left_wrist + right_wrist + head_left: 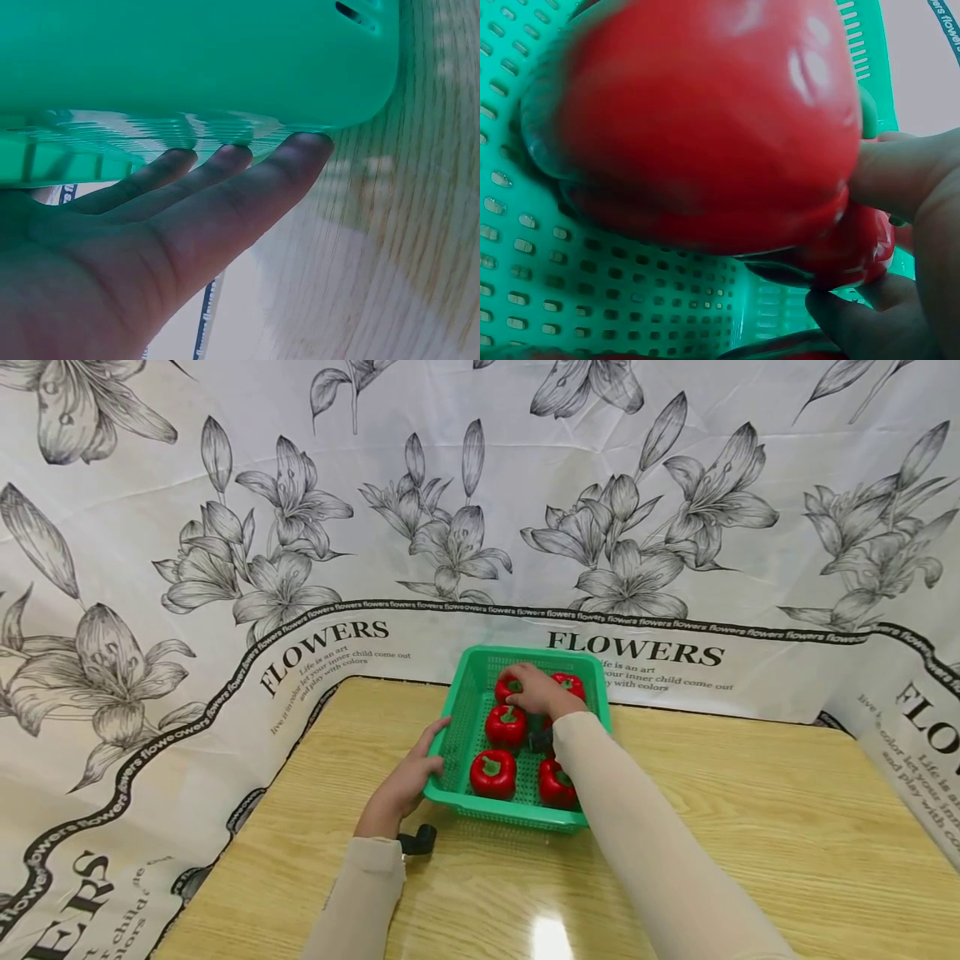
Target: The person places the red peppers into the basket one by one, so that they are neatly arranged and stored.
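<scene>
A green plastic basket (517,810) stands on the table with several red bell peppers inside. My right hand (542,691) reaches in and grips the far-left bell pepper (507,690), its green stem up. In the right wrist view, thumb and fingers lie around that bell pepper (866,251), behind a larger, nearer one (705,127). Next to the gripped one are a middle bell pepper (504,731) and a far-right one (572,683). My left hand (405,781) is at the basket's left side, straight fingertips (311,146) touching its outer wall.
Toward the basket's front sit two more bell peppers, one at left (493,781) and one at right (553,787), the latter partly behind my right sleeve (637,827). A flower-printed cloth (480,527) hangs behind the wooden table (750,802).
</scene>
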The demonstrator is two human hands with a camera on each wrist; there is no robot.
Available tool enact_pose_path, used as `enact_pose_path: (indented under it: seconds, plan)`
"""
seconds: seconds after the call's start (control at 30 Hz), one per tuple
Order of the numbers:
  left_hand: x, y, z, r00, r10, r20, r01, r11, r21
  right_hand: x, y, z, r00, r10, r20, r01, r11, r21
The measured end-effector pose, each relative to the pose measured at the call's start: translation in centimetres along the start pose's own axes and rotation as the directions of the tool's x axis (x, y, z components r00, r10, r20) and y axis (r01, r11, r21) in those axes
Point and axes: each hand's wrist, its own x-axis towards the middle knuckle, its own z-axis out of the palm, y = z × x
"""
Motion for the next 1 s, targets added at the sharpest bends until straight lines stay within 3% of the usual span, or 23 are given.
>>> enact_pose_path:
  seconds: [0.43,1.0]
  plan:
    - [-0.1,0.2,0.4,1.0,0.009,-0.001,-0.009,1.0,0.011,0.0,0.2,0.1,1.0,-0.015,0.004,0.015,1.0,-0.009]
    - [0.1,-0.1,0.1,1.0,0.005,-0.005,-0.005,1.0,0.011,-0.4,-0.9,-0.5,0.999,-0.045,0.016,0.046,0.994,-0.095]
